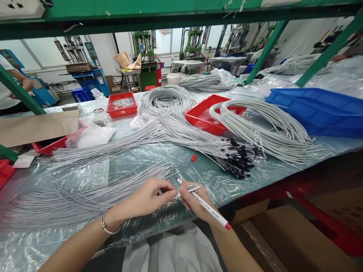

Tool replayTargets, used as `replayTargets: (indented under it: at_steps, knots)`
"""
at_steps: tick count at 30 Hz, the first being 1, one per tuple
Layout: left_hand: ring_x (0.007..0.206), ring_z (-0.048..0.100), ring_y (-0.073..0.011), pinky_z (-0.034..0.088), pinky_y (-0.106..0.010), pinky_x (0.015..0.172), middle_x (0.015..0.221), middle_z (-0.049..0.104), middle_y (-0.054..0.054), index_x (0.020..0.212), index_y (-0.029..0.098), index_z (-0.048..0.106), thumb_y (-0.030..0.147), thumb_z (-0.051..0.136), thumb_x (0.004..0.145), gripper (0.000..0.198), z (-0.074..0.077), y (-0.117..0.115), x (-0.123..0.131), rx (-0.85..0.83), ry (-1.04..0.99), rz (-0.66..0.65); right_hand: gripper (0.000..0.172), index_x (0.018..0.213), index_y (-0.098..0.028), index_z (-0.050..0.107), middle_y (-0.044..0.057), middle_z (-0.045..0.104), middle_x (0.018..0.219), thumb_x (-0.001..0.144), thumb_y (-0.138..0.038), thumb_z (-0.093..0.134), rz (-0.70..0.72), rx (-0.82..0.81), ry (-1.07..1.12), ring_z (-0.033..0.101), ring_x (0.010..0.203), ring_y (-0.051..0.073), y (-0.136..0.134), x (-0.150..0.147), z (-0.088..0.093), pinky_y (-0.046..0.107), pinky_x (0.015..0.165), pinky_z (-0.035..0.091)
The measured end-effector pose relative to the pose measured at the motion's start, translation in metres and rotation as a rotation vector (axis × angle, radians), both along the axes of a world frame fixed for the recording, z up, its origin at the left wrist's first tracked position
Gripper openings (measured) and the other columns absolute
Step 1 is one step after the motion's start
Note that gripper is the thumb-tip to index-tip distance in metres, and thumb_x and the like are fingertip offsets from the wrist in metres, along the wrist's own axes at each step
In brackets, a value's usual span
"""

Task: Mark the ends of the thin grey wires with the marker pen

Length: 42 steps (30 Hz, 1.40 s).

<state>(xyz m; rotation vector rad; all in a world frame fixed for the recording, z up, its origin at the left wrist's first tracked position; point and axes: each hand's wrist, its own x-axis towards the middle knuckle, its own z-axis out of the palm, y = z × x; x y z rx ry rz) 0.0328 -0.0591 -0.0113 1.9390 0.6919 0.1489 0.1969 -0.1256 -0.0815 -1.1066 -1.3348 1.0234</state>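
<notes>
My left hand (154, 194) pinches a few thin grey cables near their ends, thumb against the fingers. My right hand (195, 200) holds a white marker (210, 209) with a red end, its uncapped red tip pointing up and left. The fingers of that hand also close around the same cable ends (193, 187). Beyond the hands a red marker cap (193, 157) lies on the plastic-covered table. To the left, a loose bundle of grey cables (93, 200) stretches along the table, partly behind my left arm.
Bundled cables with black ends (241, 162) lie ahead right, near coiled cables (263, 128). Red trays (121, 111) and a blue bin (317, 113) stand farther back. Green shelf posts (266, 53) rise from the table. At far left, another person's arm (21, 79) shows.
</notes>
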Motion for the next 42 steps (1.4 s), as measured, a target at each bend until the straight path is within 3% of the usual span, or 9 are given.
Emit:
replayTargets:
  at_steps: [3, 8, 11, 15, 21, 24, 27, 32, 42]
  knots:
    - [0.056, 0.043, -0.0069, 0.031, -0.018, 0.049, 0.067, 0.056, 0.001, 0.085, 0.014, 0.065, 0.036, 0.049, 0.091, 0.028, -0.006, 0.003, 0.002, -0.021, -0.037, 0.029, 0.044, 0.055, -0.021, 0.045, -0.006, 0.04, 0.042, 0.089, -0.048, 0.046, 0.005, -0.009, -0.002, 0.036, 0.037, 0.009, -0.001, 0.001, 0.001, 0.024, 0.043, 0.033]
    - [0.066, 0.054, -0.0103, 0.04, -0.02, 0.059, 0.074, 0.061, -0.001, 0.094, 0.015, 0.063, 0.037, 0.048, 0.092, 0.026, -0.011, -0.001, 0.0, -0.102, -0.085, 0.051, 0.051, 0.046, -0.021, 0.038, -0.004, 0.04, 0.04, 0.091, -0.044, 0.042, -0.002, 0.035, -0.08, 0.04, 0.042, 0.01, -0.003, 0.003, 0.001, 0.026, 0.056, 0.041]
    - [0.067, 0.056, -0.0104, 0.04, -0.02, 0.062, 0.077, 0.063, 0.0, 0.096, 0.018, 0.062, 0.034, 0.042, 0.095, 0.025, -0.005, -0.006, -0.002, 0.058, -0.035, 0.032, 0.047, 0.049, -0.021, 0.039, -0.005, 0.041, 0.042, 0.091, -0.042, 0.043, -0.002, 0.0, -0.07, 0.039, 0.04, 0.009, -0.003, 0.004, 0.001, 0.025, 0.051, 0.039]
    - [0.06, 0.053, -0.0088, 0.037, -0.02, 0.057, 0.067, 0.061, 0.003, 0.08, 0.017, 0.061, 0.036, 0.044, 0.094, 0.028, 0.001, -0.007, -0.002, 0.198, 0.055, -0.043, 0.043, 0.052, -0.021, 0.04, -0.005, 0.04, 0.042, 0.09, -0.041, 0.045, 0.015, -0.034, -0.051, 0.039, 0.038, 0.009, -0.003, 0.003, 0.0, 0.024, 0.045, 0.036]
    - [0.067, 0.064, -0.0123, 0.047, -0.018, 0.06, 0.074, 0.066, -0.002, 0.081, 0.014, 0.062, 0.037, 0.043, 0.094, 0.032, -0.002, -0.002, 0.002, -0.072, 0.029, -0.034, 0.04, 0.054, -0.02, 0.045, -0.004, 0.045, 0.043, 0.089, -0.039, 0.048, -0.07, 0.048, -0.088, 0.042, 0.038, 0.009, 0.001, 0.003, -0.005, 0.022, 0.04, 0.034]
    - [0.065, 0.065, -0.0138, 0.048, -0.019, 0.058, 0.071, 0.065, -0.002, 0.078, 0.014, 0.062, 0.04, 0.046, 0.092, 0.034, 0.0, 0.003, 0.001, -0.14, 0.024, 0.001, 0.019, 0.084, -0.018, 0.063, -0.002, 0.059, 0.053, 0.087, -0.033, 0.052, -0.29, 0.211, -0.085, 0.054, 0.046, 0.013, 0.001, 0.006, -0.009, 0.024, 0.046, 0.043]
    - [0.063, 0.065, -0.0146, 0.049, -0.02, 0.058, 0.068, 0.064, -0.003, 0.072, 0.013, 0.059, 0.044, 0.049, 0.09, 0.036, 0.003, 0.009, -0.002, -0.177, 0.022, 0.036, 0.031, 0.119, -0.021, 0.058, -0.001, 0.068, 0.065, 0.09, -0.022, 0.047, -0.495, 0.346, -0.182, 0.06, 0.058, 0.015, -0.002, 0.008, -0.012, 0.03, 0.061, 0.049]
    - [0.061, 0.064, -0.0134, 0.049, -0.02, 0.056, 0.069, 0.064, -0.003, 0.075, 0.013, 0.062, 0.046, 0.051, 0.088, 0.038, 0.003, 0.013, -0.002, -0.204, -0.001, 0.057, 0.058, 0.142, -0.024, 0.035, 0.001, 0.07, 0.075, 0.087, -0.012, 0.049, -0.452, 0.534, -0.419, 0.059, 0.07, 0.019, -0.005, 0.003, -0.009, 0.04, 0.077, 0.049]
    - [0.06, 0.061, -0.0134, 0.047, -0.021, 0.055, 0.063, 0.061, -0.003, 0.076, 0.012, 0.063, 0.046, 0.05, 0.089, 0.039, 0.003, 0.011, 0.005, -0.181, -0.045, 0.036, 0.068, 0.146, -0.02, 0.027, 0.001, 0.066, 0.069, 0.084, -0.008, 0.052, -0.48, 0.609, -0.49, 0.056, 0.061, 0.019, -0.012, -0.021, -0.006, 0.037, 0.063, 0.048]
